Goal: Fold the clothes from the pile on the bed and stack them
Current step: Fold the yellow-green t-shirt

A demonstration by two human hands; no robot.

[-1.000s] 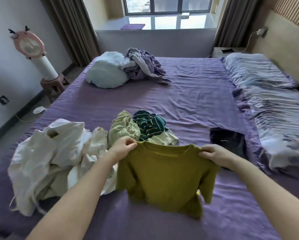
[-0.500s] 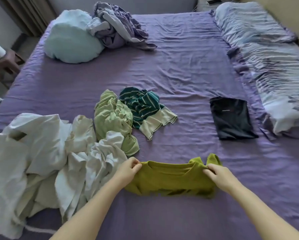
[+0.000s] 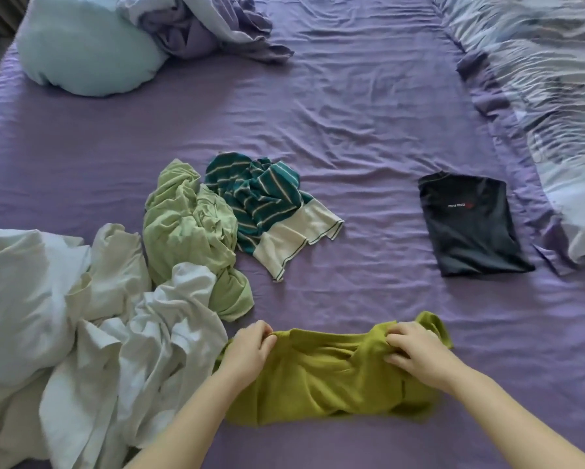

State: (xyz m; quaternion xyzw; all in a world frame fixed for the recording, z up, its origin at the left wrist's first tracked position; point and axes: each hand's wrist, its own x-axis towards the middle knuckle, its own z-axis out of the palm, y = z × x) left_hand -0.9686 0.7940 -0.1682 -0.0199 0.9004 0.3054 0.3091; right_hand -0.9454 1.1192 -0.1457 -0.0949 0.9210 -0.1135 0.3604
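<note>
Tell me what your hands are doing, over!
Left hand and right hand pinch the olive shirt at its shoulders, flat on bed. Folded dark shirt waits right. White pile crowds left.

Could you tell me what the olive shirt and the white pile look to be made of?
Olive shirt: looks like soft matte knit, probably cotton jersey; it bunches in rounded folds without shine. White pile: seems a thinner, crisper woven cloth; it creases sharply and has a faint sheen. Neither fibre is certain.
</note>
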